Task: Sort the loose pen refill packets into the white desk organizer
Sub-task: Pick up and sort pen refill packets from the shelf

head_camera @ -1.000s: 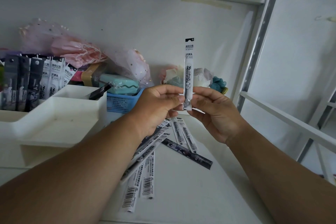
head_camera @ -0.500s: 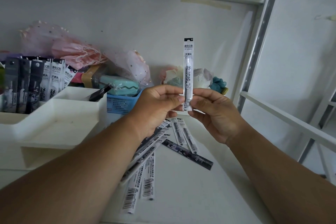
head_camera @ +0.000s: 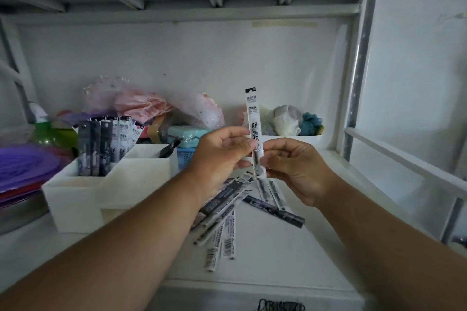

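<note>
I hold one white pen refill packet (head_camera: 253, 118) upright in front of me, above the shelf. My left hand (head_camera: 222, 156) pinches its lower part from the left and my right hand (head_camera: 295, 169) pinches its bottom end from the right. Below my hands several loose refill packets (head_camera: 227, 225) lie fanned out on the white shelf. The white desk organizer (head_camera: 83, 197) stands at the left, with several packets (head_camera: 106, 144) standing upright in its back compartment.
Behind the organizer sit a blue basket (head_camera: 185, 158), pink and clear bags (head_camera: 141, 106) and a teal case (head_camera: 185, 134). A white bin (head_camera: 290, 137) with cloth items stands at the back right. Purple folders (head_camera: 22, 166) lie far left. A metal shelf post (head_camera: 358, 78) rises on the right.
The camera view has tilted upward and back, showing more of the shelf above and the organizer. Both hands still hold the upright packet, now slightly tilted.
</note>
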